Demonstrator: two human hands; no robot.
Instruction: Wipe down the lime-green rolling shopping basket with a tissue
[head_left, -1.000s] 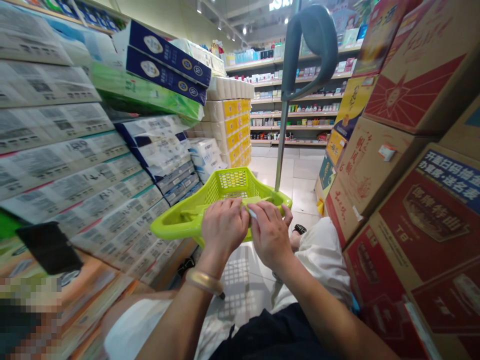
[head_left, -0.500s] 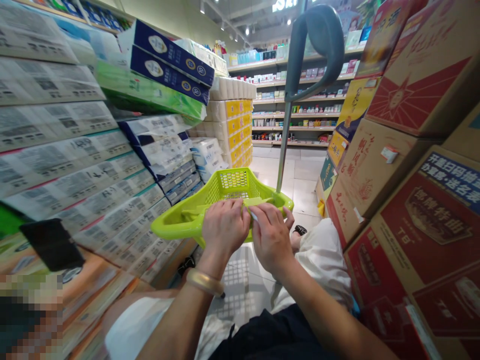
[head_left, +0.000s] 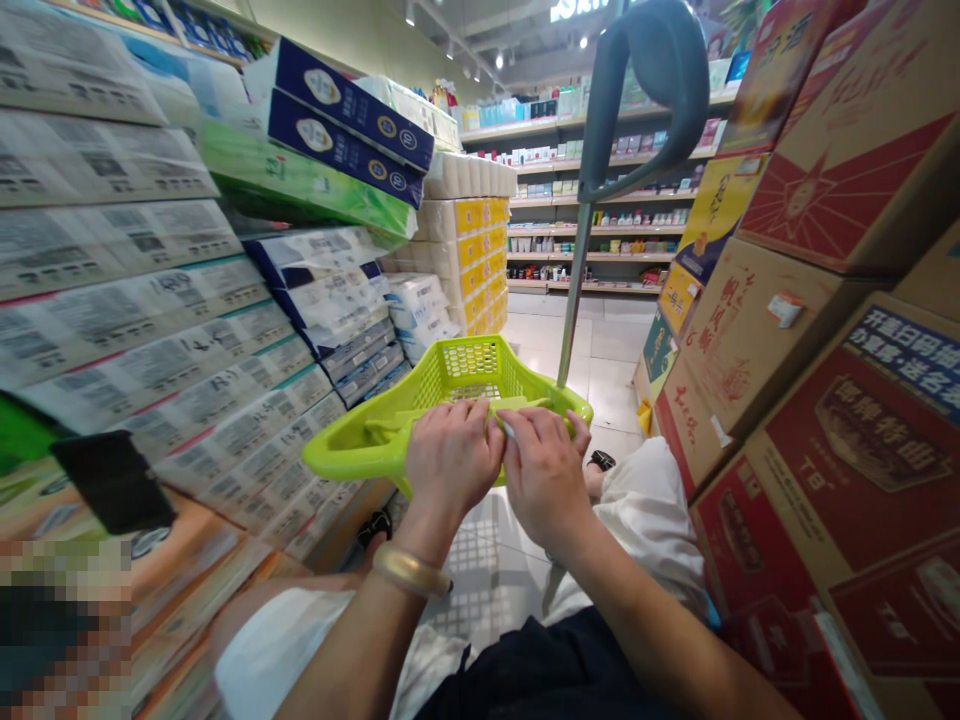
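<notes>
A lime-green shopping basket (head_left: 352,455) with perforated walls stands in front of my knees. Its near rim is under both my hands, which lie side by side. My left hand (head_left: 454,460), with a gold bangle on the wrist, has its fingers closed over the rim. Close against it, my right hand (head_left: 547,470) is curled over the same rim; its fingertips are partly hidden. A small pale bit shows between the hands, too small to name. From the basket's right side a metal pole rises to a grey loop handle (head_left: 591,150), which neither hand touches.
Stacked tissue packs (head_left: 150,240) line the left side, with a dark phone (head_left: 112,482) lying on lower packs. Cardboard cartons (head_left: 780,330) rise close on the right. Shelves of small goods (head_left: 555,190) stand at the back, beyond a tiled floor (head_left: 600,340).
The view has shifted slightly, so the surroundings and the pole handle sit a little further right. Both hands keep their hold on the basket rim.
</notes>
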